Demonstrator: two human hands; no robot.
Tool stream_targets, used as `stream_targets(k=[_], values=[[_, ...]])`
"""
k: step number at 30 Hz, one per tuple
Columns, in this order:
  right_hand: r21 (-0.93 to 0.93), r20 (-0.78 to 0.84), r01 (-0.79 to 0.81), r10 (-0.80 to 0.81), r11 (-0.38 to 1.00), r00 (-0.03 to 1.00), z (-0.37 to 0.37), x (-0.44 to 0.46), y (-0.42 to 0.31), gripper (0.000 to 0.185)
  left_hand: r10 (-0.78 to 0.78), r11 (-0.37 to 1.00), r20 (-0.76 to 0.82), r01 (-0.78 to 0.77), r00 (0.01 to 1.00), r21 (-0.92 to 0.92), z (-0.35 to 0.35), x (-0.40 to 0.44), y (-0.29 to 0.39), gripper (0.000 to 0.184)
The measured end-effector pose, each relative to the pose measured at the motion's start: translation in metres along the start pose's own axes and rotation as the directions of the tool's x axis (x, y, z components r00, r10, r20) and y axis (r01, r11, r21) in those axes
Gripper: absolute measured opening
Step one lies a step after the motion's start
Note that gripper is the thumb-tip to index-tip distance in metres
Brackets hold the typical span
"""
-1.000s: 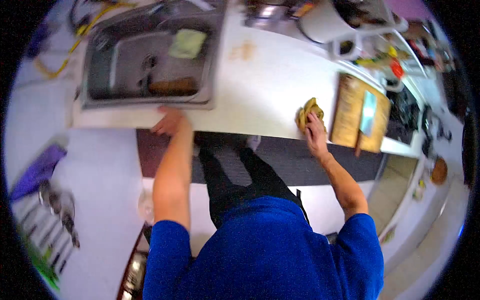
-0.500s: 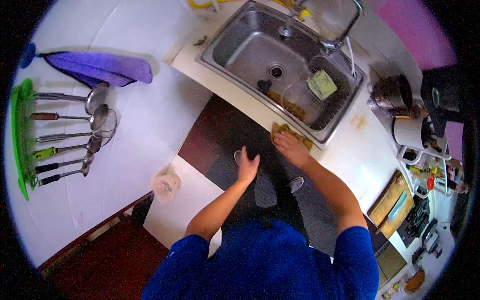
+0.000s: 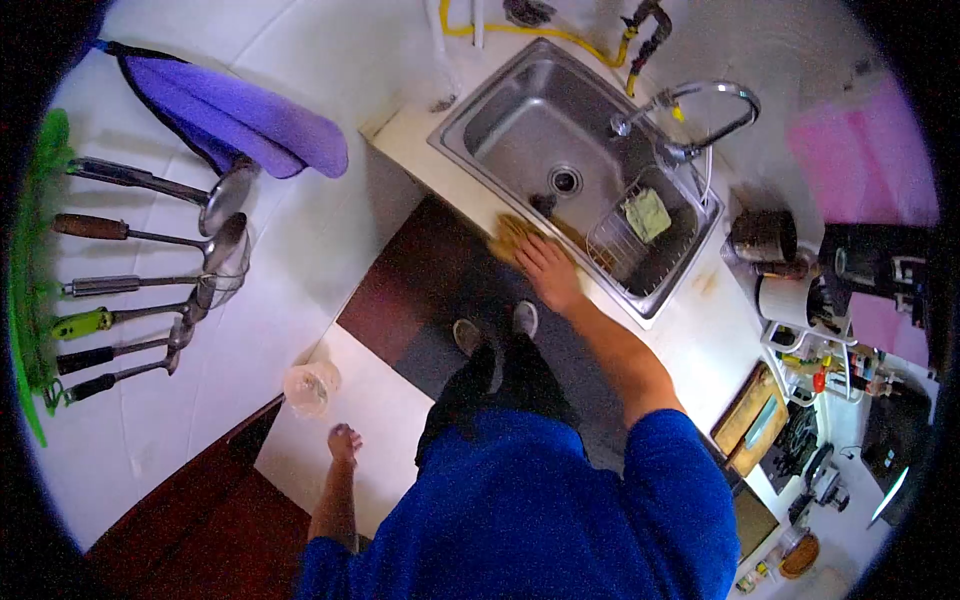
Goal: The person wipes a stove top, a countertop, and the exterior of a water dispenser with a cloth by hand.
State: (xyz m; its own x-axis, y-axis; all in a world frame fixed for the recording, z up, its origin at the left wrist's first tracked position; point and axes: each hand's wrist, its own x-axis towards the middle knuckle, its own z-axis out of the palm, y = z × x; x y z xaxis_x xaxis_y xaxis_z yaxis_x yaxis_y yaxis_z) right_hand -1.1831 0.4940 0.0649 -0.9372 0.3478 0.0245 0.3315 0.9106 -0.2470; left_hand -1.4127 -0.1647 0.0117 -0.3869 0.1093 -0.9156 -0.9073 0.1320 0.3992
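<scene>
Here's the sink (image 3: 520, 130), all satin-smooth metal, with glossy chrome on the tap (image 3: 735, 88) at its far side! At the sink's near edge, rough-looking matt cloth, the rag (image 3: 508, 240), on a smooth table (image 3: 680, 350). Left of the sink, soft matt fabric: the towel (image 3: 230, 120). Well right of the sink, a wooden chopping board (image 3: 738, 412), carrying a smooth, shiny knife blade (image 3: 762, 422).

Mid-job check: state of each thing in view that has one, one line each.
Right hand: fingers extended on the brown cloth
Brown cloth: bunched at the counter's front edge
Left hand: loosely curled, nothing visible in it
Sink: no standing water visible
Faucet: no flow visible
Pale green cloth: lying in the sink
Knife: lying on the cutting board
Purple towel: hanging
</scene>
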Motion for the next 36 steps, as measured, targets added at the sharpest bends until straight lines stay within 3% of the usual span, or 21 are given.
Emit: stream_targets(k=[1, 2, 3, 5, 6, 9, 11, 13, 15, 16, 17, 21, 23, 24, 26, 28, 30, 32, 34, 35, 36], values=[[-0.012, 0.054, -0.008, 0.008, 1.0, 0.999, -0.006, -0.031, 0.004, 0.055, -0.057, 0.998, -0.011, 0.057, 0.998, 0.002, 0.009, -0.018, -0.009, 0.019], [-0.132, 0.114, 0.038, -0.023, 0.991, 0.993, -0.015, -0.052, 0.008, 0.06, -0.172, 0.975, 0.192, 0.194, 0.966, -0.106, -0.004, -0.016, -0.024, 0.022], [-0.12, 0.145, 0.036, -0.019, 0.992, 0.989, -0.015, -0.061, 0.01, 0.059, -0.104, 0.971, -0.153, 0.133, 0.983, 0.198, 0.024, -0.043, -0.036, 0.031], [-0.125, 0.157, 0.041, -0.021, 0.991, 0.987, -0.019, -0.038, 0.005, 0.061, -0.123, 0.946, -0.235, 0.185, 0.964, 0.266, 0.044, -0.06, -0.06, 0.042], [-0.123, 0.168, 0.034, -0.012, 0.992, 0.986, -0.019, -0.025, -0.003, 0.062, -0.197, 0.943, -0.276, 0.259, 0.941, 0.21, 0.053, -0.059, -0.067, 0.044], [-0.068, 0.091, 0.194, -0.187, 0.979, 0.978, 0.011, 0.064, -0.004, 0.06, -0.12, 0.953, -0.199, 0.169, 0.973, 0.251, 0.103, -0.068, -0.062, 0.052], [-0.184, -0.043, 0.223, -0.234, 0.957, 0.971, 0.018, 0.136, -0.02, 0.054, -0.02, 0.93, -0.131, 0.066, 0.991, 0.362, 0.14, -0.064, -0.032, 0.052], [-0.075, -0.025, 0.189, -0.192, 0.979, 0.981, 0.023, 0.202, -0.034, 0.046, 0.079, 0.849, -0.032, -0.051, 0.996, 0.525, 0.171, -0.054, 0.012, 0.054], [-0.004, 0.007, 0.15, -0.15, 0.989, 0.989, 0.037, 0.248, -0.041, 0.044, 0.185, 0.83, 0.065, -0.191, 0.981, 0.524, 0.201, -0.044, 0.058, 0.052], [0.05, -0.074, 0.11, -0.107, 0.993, 0.992, 0.057, 0.264, -0.044, 0.045, 0.228, 0.83, 0.141, -0.268, 0.963, 0.489, 0.22, -0.047, 0.084, 0.048], [0.104, -0.155, 0.076, -0.059, 0.992, 0.986, 0.067, 0.272, -0.043, 0.046, 0.277, 0.742, 0.118, -0.29, 0.954, 0.604, 0.239, -0.047, 0.108, 0.045], [0.041, -0.126, 0.212, -0.205, 0.977, 0.971, 0.029, 0.196, -0.013, 0.046, 0.359, 0.817, 0.141, -0.383, 0.923, 0.431, 0.278, -0.055, 0.143, 0.046], [0.115, -0.067, 0.201, -0.195, 0.973, 0.979, 0.019, 0.123, 0.005, 0.048, 0.231, 0.906, -0.023, -0.207, 0.973, 0.37, 0.249, -0.053, 0.123, 0.045], [0.148, -0.003, 0.196, -0.198, 0.969, 0.98, 0.014, 0.089, 0.017, 0.048, 0.233, 0.909, -0.035, -0.205, 0.972, 0.364, 0.23, -0.045, 0.107, 0.045], [0.531, 0.085, -0.144, 0.117, 0.835, 0.989, -0.009, 0.047, 0.022, 0.045, -0.096, 0.978, -0.192, 0.128, 0.977, 0.164, 0.177, -0.027, 0.071, 0.039], [0.895, 0.241, -0.363, 0.406, 0.257, 0.881, -0.047, 0.052, 0.025, 0.041, 0.139, 0.88, -0.112, -0.071, 0.984, 0.469, 0.175, -0.04, 0.051, 0.046], [0.489, -0.187, -0.386, 0.526, 0.783, 0.83, -0.034, 0.05, 0.026, 0.038, 0.054, 0.944, -0.246, 0.031, 0.968, 0.33, 0.222, -0.059, 0.077, 0.048], [0.539, -0.157, -0.449, 0.609, 0.712, 0.777, -0.021, 0.087, 0.028, 0.042, 0.148, 0.902, -0.159, -0.067, 0.976, 0.427, 0.248, -0.039, 0.098, 0.046], [0.377, -0.033, -0.386, 0.428, 0.842, 0.903, -0.006, 0.142, 0.025, 0.045, 0.343, 0.747, 0.059, -0.31, 0.938, 0.588, 0.296, -0.009, 0.137, 0.04], [0.383, -0.038, -0.354, 0.398, 0.853, 0.917, -0.002, 0.167, 0.025, 0.045, 0.518, 0.4, 0.252, -0.492, 0.817, 0.773, 0.321, 0.014, 0.159, 0.037], [0.387, -0.046, -0.323, 0.368, 0.864, 0.929, 0.002, 0.191, 0.025, 0.045, 0.585, -0.013, 0.456, -0.555, 0.67, 0.832, 0.39, -0.005, 0.202, 0.035]])
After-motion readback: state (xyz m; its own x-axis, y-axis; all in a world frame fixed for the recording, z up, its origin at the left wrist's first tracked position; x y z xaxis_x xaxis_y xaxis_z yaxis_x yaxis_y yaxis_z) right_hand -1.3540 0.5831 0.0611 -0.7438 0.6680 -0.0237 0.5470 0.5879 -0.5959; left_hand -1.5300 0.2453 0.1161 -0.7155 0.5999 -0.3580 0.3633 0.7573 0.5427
